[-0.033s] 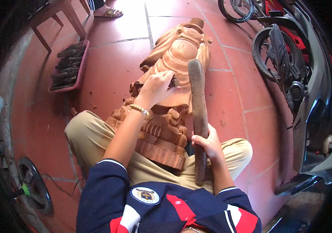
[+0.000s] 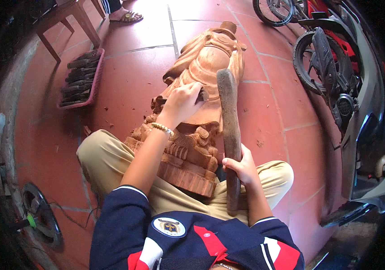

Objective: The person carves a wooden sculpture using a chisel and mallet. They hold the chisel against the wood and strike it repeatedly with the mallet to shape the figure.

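A carved wooden statue (image 2: 210, 60) of a robed figure lies on the floor, its base (image 2: 185, 180) between my crossed legs and its top pointing away from me. Over its middle, my left hand (image 2: 182, 101) is closed around a carving chisel (image 2: 203, 94); only the dark butt end and a bit of dark metal on the other side of the fist show. My right hand (image 2: 242, 166) grips a long, worn wooden mallet (image 2: 230, 112) by its lower part. The mallet stands nearly upright in the view, to the right of my left hand, apart from the chisel.
A pink basket (image 2: 99, 74) full of dark-handled tools stands at the left, beside a brown wooden chair (image 2: 82, 22). Beyond it is another person's sandalled foot (image 2: 127, 17). A motorbike (image 2: 365, 144) lines the right side; a wheel-like disc (image 2: 42, 213) is at lower left. Wood chips dot the red tiles.
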`<state>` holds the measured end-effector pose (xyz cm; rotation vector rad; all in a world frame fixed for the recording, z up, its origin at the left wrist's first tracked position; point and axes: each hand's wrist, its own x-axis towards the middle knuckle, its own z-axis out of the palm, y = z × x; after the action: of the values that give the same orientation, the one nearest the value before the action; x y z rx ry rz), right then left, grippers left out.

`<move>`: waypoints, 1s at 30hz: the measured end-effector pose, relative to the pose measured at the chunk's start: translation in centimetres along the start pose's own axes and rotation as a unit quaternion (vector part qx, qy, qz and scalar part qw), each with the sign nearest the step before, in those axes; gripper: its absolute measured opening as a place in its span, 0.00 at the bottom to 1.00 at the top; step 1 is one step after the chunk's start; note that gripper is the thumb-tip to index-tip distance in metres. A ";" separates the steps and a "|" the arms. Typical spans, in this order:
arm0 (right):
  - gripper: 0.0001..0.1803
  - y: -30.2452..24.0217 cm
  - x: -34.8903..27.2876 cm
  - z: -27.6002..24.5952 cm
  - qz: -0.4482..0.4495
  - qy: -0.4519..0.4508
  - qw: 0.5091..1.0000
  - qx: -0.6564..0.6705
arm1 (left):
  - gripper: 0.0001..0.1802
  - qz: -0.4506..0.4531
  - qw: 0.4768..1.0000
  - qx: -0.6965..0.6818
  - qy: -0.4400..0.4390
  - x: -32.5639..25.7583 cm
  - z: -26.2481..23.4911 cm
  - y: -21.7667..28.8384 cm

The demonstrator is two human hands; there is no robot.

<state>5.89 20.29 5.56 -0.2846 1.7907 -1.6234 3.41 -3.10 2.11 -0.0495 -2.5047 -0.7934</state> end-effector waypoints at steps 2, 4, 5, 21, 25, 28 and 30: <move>0.18 -0.1 -0.1 0.1 -0.028 -0.009 1.000 -0.009 | 0.14 0.019 0.999 0.004 0.033 0.4 0.0 0.8; 0.19 -0.3 -0.3 0.5 -0.042 -0.008 0.999 -0.015 | 0.12 0.023 0.999 0.014 0.041 0.5 0.2 1.1; 0.19 -0.2 -0.2 0.4 -0.063 -0.012 0.997 -0.033 | 0.12 0.018 0.999 0.025 0.036 0.6 0.3 1.1; 0.17 -0.3 -0.3 0.2 -0.048 0.029 0.998 -0.041 | 0.17 -0.034 0.999 0.026 -0.023 0.6 0.2 1.9; 0.17 -0.5 -0.5 -0.1 -0.063 0.038 0.996 -0.041 | 0.15 -0.022 0.999 0.007 0.040 0.9 0.5 1.6; 0.20 -0.4 -0.4 0.1 -0.055 0.032 0.995 -0.080 | 0.13 -0.027 0.998 0.016 0.059 0.9 0.6 1.2; 0.22 0.1 0.0 0.2 -0.051 0.017 0.986 -0.155 | 0.17 -0.037 0.998 0.004 0.056 0.8 0.4 0.9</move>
<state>6.09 20.13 5.53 -0.4991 2.0843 -1.4189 2.64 -2.20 2.70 0.0882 -2.4151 -0.7927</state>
